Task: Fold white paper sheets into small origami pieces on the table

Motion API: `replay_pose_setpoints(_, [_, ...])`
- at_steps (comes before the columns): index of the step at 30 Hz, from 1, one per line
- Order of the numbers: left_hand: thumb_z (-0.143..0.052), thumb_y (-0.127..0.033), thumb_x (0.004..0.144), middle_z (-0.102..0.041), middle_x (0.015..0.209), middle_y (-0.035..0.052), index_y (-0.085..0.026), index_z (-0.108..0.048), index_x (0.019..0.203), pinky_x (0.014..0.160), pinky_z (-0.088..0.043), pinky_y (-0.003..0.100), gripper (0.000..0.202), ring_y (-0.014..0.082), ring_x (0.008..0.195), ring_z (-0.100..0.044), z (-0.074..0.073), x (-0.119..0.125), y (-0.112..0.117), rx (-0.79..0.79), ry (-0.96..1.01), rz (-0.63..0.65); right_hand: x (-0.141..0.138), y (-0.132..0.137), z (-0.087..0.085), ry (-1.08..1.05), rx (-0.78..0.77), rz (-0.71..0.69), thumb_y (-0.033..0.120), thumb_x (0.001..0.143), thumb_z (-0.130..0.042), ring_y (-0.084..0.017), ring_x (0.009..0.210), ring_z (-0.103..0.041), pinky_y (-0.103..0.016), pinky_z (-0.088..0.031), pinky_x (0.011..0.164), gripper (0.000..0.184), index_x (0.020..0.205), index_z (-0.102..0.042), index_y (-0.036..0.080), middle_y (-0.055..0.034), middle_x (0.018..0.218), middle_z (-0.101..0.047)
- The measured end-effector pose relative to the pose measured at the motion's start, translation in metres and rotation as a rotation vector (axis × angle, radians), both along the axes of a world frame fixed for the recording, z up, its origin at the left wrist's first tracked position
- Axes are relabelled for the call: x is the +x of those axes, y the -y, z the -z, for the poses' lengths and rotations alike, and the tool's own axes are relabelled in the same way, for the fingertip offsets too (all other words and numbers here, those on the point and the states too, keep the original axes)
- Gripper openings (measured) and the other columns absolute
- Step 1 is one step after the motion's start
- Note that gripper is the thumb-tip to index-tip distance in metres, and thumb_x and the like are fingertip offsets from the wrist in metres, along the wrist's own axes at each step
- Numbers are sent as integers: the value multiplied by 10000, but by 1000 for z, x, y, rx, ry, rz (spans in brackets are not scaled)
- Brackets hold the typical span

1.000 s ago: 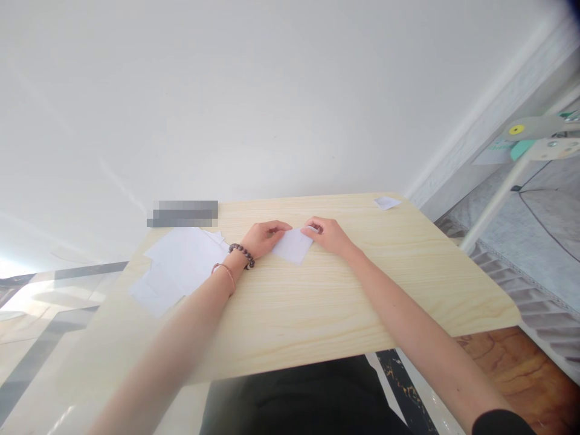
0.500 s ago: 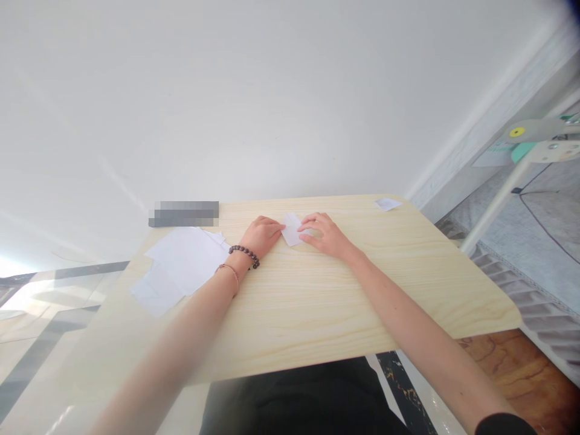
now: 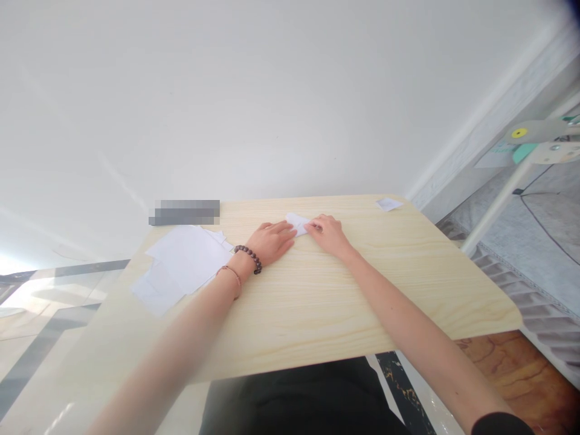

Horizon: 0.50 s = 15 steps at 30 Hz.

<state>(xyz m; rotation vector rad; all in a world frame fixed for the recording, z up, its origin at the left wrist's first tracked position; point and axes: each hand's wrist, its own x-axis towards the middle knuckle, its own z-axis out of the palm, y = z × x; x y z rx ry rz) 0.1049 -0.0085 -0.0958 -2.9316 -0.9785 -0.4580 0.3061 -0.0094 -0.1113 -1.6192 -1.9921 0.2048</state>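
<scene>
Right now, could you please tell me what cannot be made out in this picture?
Head view only:
the small white folded paper: largely covered by the left hand and right hand.
the grey bar at the far edge: pixelated.
the white paper scrap, far corner: too small.

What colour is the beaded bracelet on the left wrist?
Dark brown, nearly purple; the beaded bracelet shows best in the head view.

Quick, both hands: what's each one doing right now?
Left hand: open, flat on the table, fingertips on the paper.
Right hand: fingers bent onto the paper; grip or press cannot be told.
</scene>
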Motion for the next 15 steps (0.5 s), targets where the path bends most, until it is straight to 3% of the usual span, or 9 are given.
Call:
replay_pose_setpoints(4, [-302, -322, 873, -481, 1169, 89, -207, -473, 1154, 912, -330, 357, 349, 178, 1013, -493, -2, 4, 4, 33, -45, -19, -1, -2, 2, 1, -7, 103, 394, 776, -462, -213, 851, -467, -339, -306, 725, 245, 719, -624, 219, -48, 802, -600])
replay_pose_setpoints(9, [-304, -313, 871, -501, 1076, 89, -198, -495, 1111, 844, -365, 347, 328, 161, 847, -535, -5, 7, 6, 61, -82, -37, 0, -4, -1, -6, -52, 89, 398, 768, -462, -185, 787, -489, -315, -312, 693, 245, 710, -616, 215, -39, 788, -601])
replay_pose_setpoints(15, [-307, -299, 867, -522, 998, 71, -210, -483, 1136, 787, -383, 319, 334, 160, 809, -529, -8, 7, 8, 65, -116, -31, 0, -7, 1, 19, -68, 108, 398, 757, -473, -185, 803, -504, -311, -323, 703, 216, 729, -589, 218, -29, 801, -605])
